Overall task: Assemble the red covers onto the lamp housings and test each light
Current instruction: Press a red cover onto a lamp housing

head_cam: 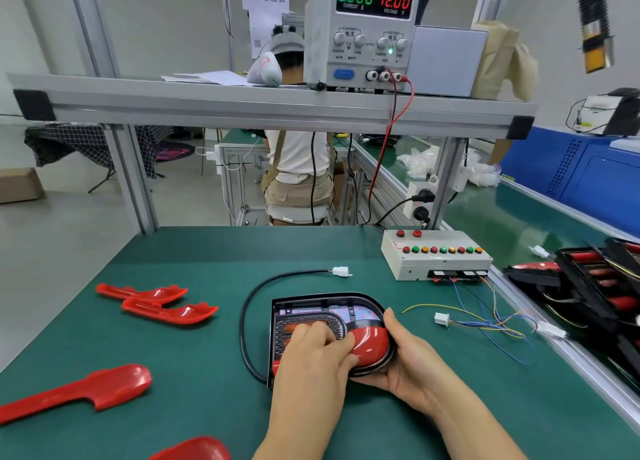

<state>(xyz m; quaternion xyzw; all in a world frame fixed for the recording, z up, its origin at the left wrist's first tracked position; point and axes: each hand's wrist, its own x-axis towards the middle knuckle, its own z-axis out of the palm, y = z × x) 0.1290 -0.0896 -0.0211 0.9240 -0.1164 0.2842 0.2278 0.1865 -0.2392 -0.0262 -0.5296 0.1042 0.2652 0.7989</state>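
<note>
My left hand [311, 350] is curled down onto the red cover [373, 341], knuckles up, thumb laid against its glossy dome, bearing it into the lamp housing [313, 300]. My right hand [407, 357] is wrapped round the housing's rounded right end, fingers hooked under the rim and thumb up the side, so both hands are closed on the work and neither is free.

The housing lies flat near the front edge of the desk [214, 252], a little right of the middle, with the cover filling its nearer, lower part. My left hand hides the cover's left end, so I can't say whether that end is seated yet.

The cover is thin, stiff, shiny plastic, which I judge to be light, slick under the fingers and likely to crack or scuff if forced crooked. It wants pressure spread along its edge rather than on the middle of the dome. The housing is rigid and is best steadied by its black rim, away from the circuit strip along its upper curve.

Its black cable [244, 324] loops round the left side and ends in a white plug [341, 271], lying loose toward the back. The test box [436, 255] sits by the back right corner, its coloured leads [485, 324] trailing forward. Spare covers [156, 302] lie toward the left edge. Up on the shelf, the power supply [360, 34] reads zero current at twelve volts, so I take it that testing is not yet begun.
</note>
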